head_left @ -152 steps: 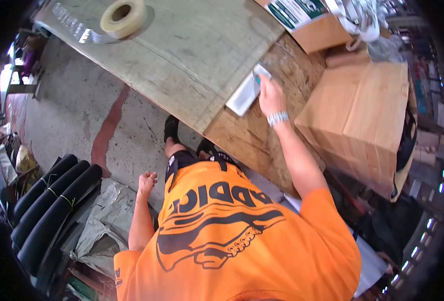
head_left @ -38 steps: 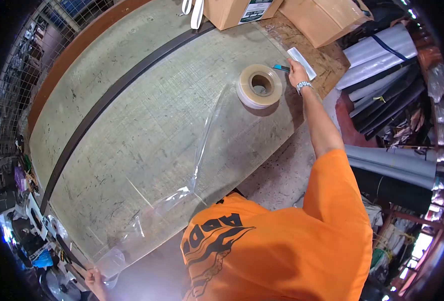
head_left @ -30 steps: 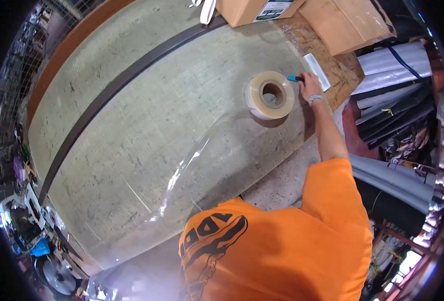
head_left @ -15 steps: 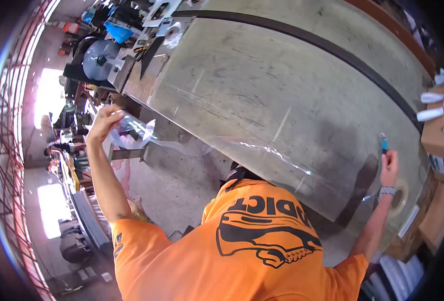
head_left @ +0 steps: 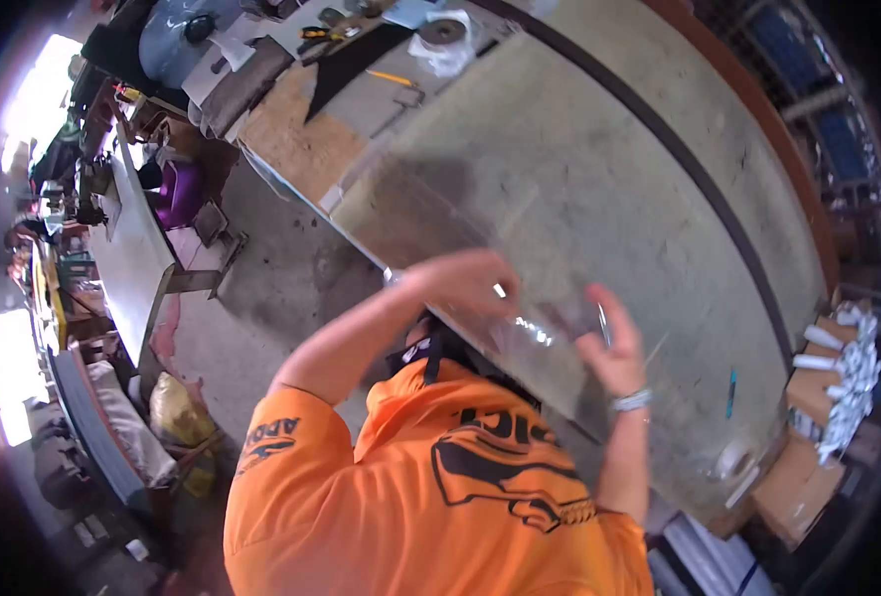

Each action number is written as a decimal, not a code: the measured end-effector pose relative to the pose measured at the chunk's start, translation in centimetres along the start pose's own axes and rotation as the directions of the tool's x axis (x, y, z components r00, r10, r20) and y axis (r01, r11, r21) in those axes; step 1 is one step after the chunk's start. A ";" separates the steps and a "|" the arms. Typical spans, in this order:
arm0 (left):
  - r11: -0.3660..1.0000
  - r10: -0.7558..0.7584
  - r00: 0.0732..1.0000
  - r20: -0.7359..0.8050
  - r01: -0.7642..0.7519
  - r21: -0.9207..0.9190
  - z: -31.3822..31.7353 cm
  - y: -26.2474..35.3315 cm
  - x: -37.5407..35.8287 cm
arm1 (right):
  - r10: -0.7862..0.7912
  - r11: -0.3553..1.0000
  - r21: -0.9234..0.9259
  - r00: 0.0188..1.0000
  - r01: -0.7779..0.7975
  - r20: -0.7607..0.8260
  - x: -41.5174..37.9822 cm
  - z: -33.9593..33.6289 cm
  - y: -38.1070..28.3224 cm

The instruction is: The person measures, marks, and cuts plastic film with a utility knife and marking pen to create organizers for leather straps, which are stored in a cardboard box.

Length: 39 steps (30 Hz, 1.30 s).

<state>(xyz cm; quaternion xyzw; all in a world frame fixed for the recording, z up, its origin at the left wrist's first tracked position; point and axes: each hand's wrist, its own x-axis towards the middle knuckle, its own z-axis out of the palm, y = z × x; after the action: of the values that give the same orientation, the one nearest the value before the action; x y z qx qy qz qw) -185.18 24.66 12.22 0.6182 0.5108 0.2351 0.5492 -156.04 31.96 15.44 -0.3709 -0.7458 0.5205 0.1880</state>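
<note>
Between the two hands, over the near edge of the table, lies the clear film, its long axis seemingly running with that edge. Left hand: on the film's left, fingers curled inward; blur prevents confirming a pinch. Right hand: on the film's right, thumb and forefinger spread apart; contact with the film cannot be determined. Neither hand is clearly nearer. Teal cutter: flat on the table, beyond the right hand, the nearer of the two. Pale roll: further along, near the cartons.
</note>
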 end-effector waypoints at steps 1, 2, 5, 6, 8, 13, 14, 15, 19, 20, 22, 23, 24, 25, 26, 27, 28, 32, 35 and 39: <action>0.999 0.001 0.999 0.037 0.001 -0.054 0.3 -0.3 0.8 | -0.061 0.998 0.030 0.996 0.059 0.071 1.9 3.5 -1.3; 0.998 0.030 0.999 0.015 -0.029 -0.058 -0.5 -0.2 1.2 | -0.097 0.993 0.073 0.986 0.087 0.137 2.6 5.9 -2.0; 0.986 0.118 0.993 0.014 -0.116 -0.123 -2.1 -0.7 0.2 | 0.176 0.956 0.161 0.919 -0.245 0.353 3.0 7.7 0.4; 0.990 0.088 0.995 0.044 -0.083 -0.112 -3.1 -0.9 -0.7 | 0.291 0.921 0.150 0.890 -0.360 0.352 2.7 7.0 0.0; 0.998 0.013 0.996 0.086 -0.008 -0.056 -6.3 -1.2 -2.9 | 0.439 0.858 0.105 0.825 -0.502 0.356 1.7 5.2 -0.5; 0.997 0.029 0.999 0.026 -0.027 -0.071 -8.9 -4.9 -6.5 | 0.362 0.926 0.003 0.887 -0.379 0.286 -1.0 -0.3 1.8; 0.997 -0.003 1.000 0.029 0.005 -0.071 -9.3 -4.7 -7.1 | 0.375 0.916 0.054 0.897 -0.397 0.234 -1.7 -0.7 2.2; 0.997 -0.026 0.999 0.038 0.029 -0.074 -9.9 -4.4 -7.3 | 0.363 0.911 0.138 0.914 -0.389 0.179 -1.6 -0.6 1.7; 0.995 -0.025 0.999 0.041 0.028 -0.092 -12.0 -4.3 -7.3 | 0.438 0.838 0.344 0.898 -0.424 0.041 -1.8 -3.1 -0.6; 0.995 -0.043 0.998 0.046 0.047 -0.091 -12.3 -4.3 -7.2 | 0.474 0.812 0.369 0.880 -0.452 0.034 -2.0 -4.2 -0.6; 0.991 -0.081 0.995 0.052 0.086 -0.099 -12.7 -4.4 -7.0 | 0.430 0.798 0.399 0.891 -0.451 0.148 -2.6 -7.0 0.0; 0.992 -0.084 0.996 0.040 0.087 -0.087 -12.8 -4.3 -7.0 | 0.408 0.822 0.324 0.882 -0.468 0.236 -3.1 -8.9 -0.2; 0.989 -0.111 0.993 0.041 0.114 -0.095 -12.7 -3.9 -7.1 | 0.394 0.841 0.252 0.861 -0.479 0.321 -4.1 -10.4 -0.6; 0.985 -0.138 0.989 0.049 0.142 -0.098 -12.7 -3.4 -7.1 | 0.504 0.775 0.224 0.792 -0.591 0.345 -4.5 -11.6 -1.7; 0.980 -0.168 0.984 0.065 0.174 -0.100 -12.8 -3.0 -7.2 | 0.518 0.780 0.166 0.771 -0.604 0.369 -4.6 -12.5 -2.3; 0.990 -0.144 0.990 -0.007 0.144 -0.011 -12.7 -2.8 -7.3 | 0.545 0.772 0.114 0.743 -0.626 0.390 -5.0 -13.5 -2.6; 0.991 -0.107 0.992 -0.059 0.112 0.074 -12.6 -2.8 -7.4 | 0.582 0.751 0.067 0.706 -0.657 0.404 -5.8 -14.7 -2.3; 0.936 -0.311 0.925 -0.217 0.338 0.099 -11.4 -0.1 -7.5 | 0.542 0.756 0.150 0.737 -0.637 0.403 -8.8 -19.4 0.4; 0.883 -0.449 0.838 -0.310 0.469 -0.011 -10.0 -1.9 -7.8 | 0.458 0.727 0.359 0.802 -0.586 0.383 -10.7 -23.9 2.4; 0.863 -0.486 0.815 -0.316 0.504 -0.025 -8.5 -1.0 -7.5 | 0.537 0.598 0.498 0.775 -0.628 0.333 -13.8 -29.4 8.1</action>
<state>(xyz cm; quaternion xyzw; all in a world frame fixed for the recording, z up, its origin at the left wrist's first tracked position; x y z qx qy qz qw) -195.56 21.63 15.79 0.4351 0.7407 0.1634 0.4851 -124.51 41.78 20.84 -0.4780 -0.3972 0.7815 0.0555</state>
